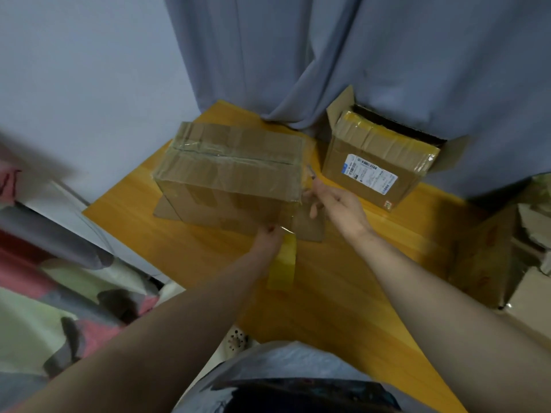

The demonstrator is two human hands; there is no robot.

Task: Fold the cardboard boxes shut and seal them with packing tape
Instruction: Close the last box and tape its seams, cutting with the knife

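Hands work at the near right corner of a cardboard box, both arms reaching forward over the surface. The left hand [268, 238] sits at the box's lower front edge with its fingers curled, and it holds a yellowish tape roll [282, 265] that stands on edge just under the wrist. A glinting strip of clear tape runs from the roll up onto the cardboard. The right hand [335, 204] is just beside the box's right end, fingers bent inward, its thumb and forefinger pinching a small grey object [311, 170] that is too blurred to name. The taped box [232, 171] stands near the middle of the yellow wooden surface [343, 278]. Its top flaps are folded shut, clear tape lies along the centre seam, and more bands wrap over the front face. Two cardboard flaps [310, 231] lie flat on the wood, sticking out from under it at the left and right. Behind the right hand, apart from the taped box, a second box [357, 156] stands near the back edge with its top flaps raised. Yellowish tape crosses its cardboard, and a white shipping label [371, 174] is on the side facing the camera. More cardboard boxes [489, 257] are stacked at the right edge of the view. A blue-grey curtain [298, 55] hangs behind the surface, its hem resting on the wood between the two boxes. On the left is a bed with bedding [44, 293] patterned in red, grey and pale green.
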